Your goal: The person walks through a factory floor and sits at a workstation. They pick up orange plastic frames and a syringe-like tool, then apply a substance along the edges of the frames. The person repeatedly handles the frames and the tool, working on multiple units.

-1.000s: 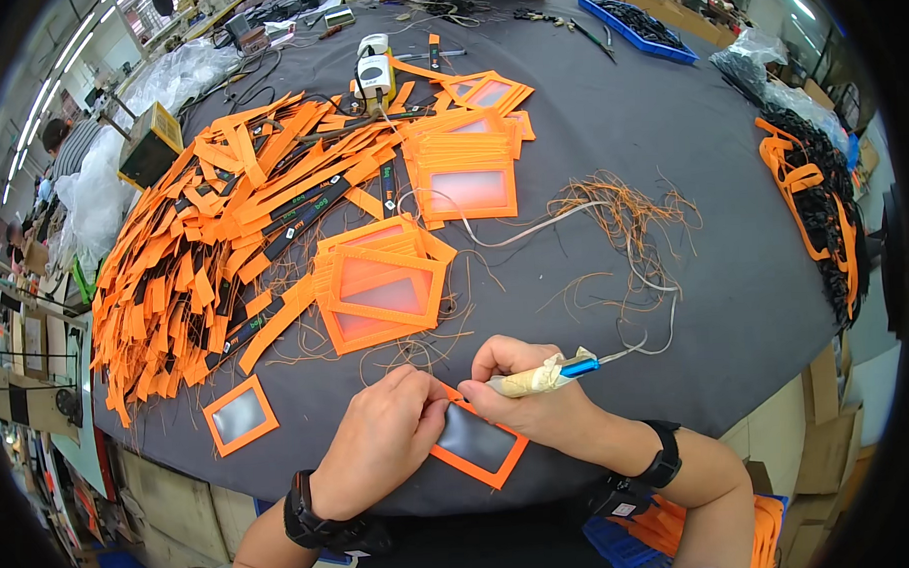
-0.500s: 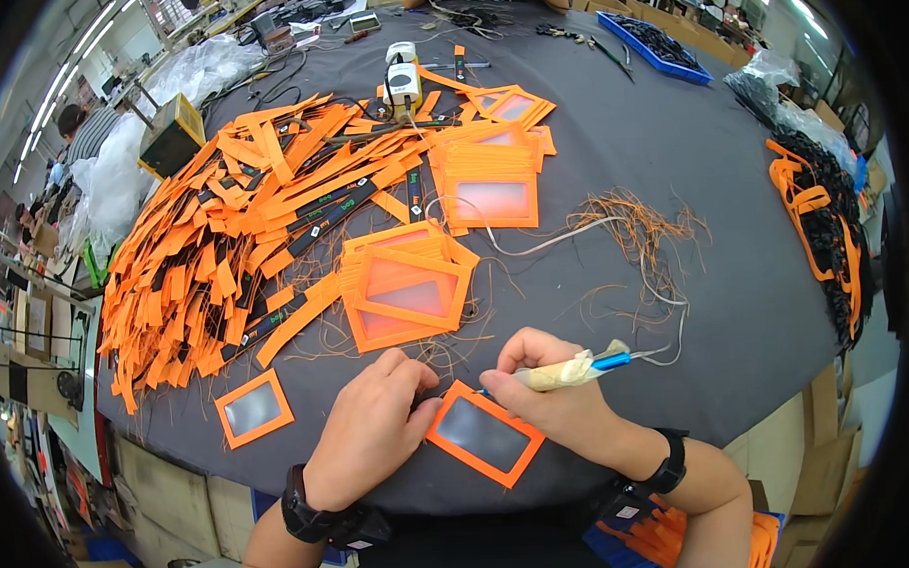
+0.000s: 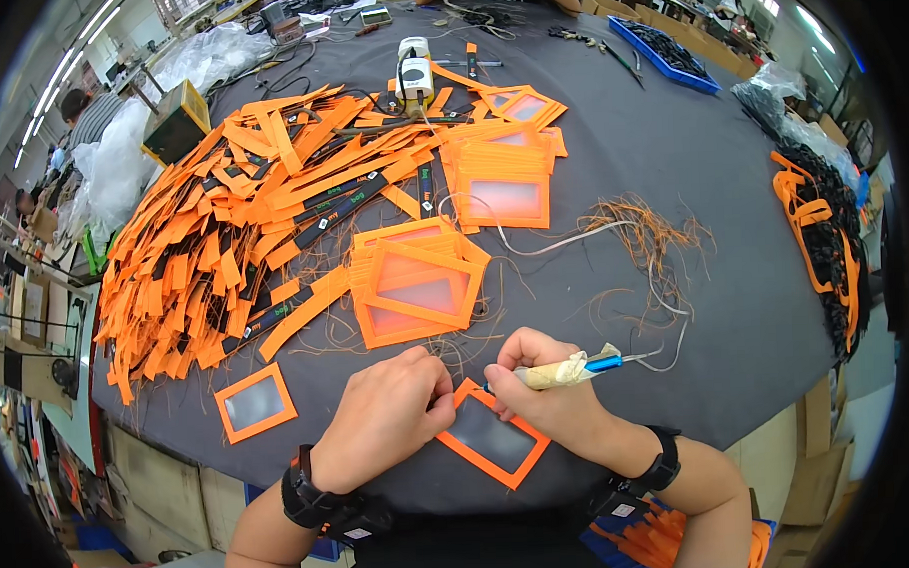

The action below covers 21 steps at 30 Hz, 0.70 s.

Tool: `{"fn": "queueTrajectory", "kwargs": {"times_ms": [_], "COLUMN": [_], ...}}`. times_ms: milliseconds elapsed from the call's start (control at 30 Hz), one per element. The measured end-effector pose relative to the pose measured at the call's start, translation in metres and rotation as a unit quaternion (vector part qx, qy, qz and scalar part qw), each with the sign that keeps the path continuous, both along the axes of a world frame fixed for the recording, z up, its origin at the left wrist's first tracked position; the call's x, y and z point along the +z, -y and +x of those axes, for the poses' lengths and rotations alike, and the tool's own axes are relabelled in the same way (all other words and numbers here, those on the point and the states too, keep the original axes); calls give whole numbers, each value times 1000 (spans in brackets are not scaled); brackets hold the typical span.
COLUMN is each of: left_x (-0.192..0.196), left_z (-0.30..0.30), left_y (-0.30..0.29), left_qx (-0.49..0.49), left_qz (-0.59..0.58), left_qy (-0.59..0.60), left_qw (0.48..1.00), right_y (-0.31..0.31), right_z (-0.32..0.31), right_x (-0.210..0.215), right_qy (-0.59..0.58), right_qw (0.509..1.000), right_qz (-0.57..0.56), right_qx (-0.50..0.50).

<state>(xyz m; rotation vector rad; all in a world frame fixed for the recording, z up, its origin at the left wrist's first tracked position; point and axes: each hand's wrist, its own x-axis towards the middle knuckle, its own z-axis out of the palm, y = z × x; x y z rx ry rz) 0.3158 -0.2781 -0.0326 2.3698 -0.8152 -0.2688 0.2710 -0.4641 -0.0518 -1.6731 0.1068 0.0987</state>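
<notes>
An orange-edged pouch with a clear window (image 3: 493, 432) lies on the dark cloth right in front of me. My right hand (image 3: 550, 393) grips a corded pen-shaped tool (image 3: 558, 372), wrapped in pale tape with a blue end; its tip is at the pouch's upper edge. At the pouch's left corner, my left hand (image 3: 389, 411) is closed, fingers curled and thumb pressed in; I cannot make out what is between them. A second windowed orange piece (image 3: 255, 403) lies apart to the left. Beyond my hands sits a stack of similar pieces (image 3: 415, 295).
A large heap of orange and black strips (image 3: 222, 232) covers the left. Further back are another stack of windowed pieces (image 3: 507, 197) and a white power adapter (image 3: 414, 80). Loose orange threads (image 3: 643, 232) and a thin cable lie right of centre. A blue tray (image 3: 667, 51) stands far right.
My left hand has curled tighter and shifted slightly right. My right hand, still holding the tool, has barely moved, its fingers reaching a little over the pouch's window. The whole view has shifted slightly.
</notes>
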Motion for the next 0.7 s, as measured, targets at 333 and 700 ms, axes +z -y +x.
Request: {"fn": "queueTrajectory", "kwargs": {"times_ms": [333,700], "left_x": [-5,1], "left_z": [0,2], "left_y": [3,6], "left_qx": [28,35], "left_qz": [-87,-76], "left_qy": [-33,-83], "left_qw": [995,993], "right_y": [1,4], "right_z": [0,1], "right_x": [-3,-6], "right_qy": [5,19], "right_qw": [1000,997], "right_qz": [-16,-65], "right_qx": [9,27]}}
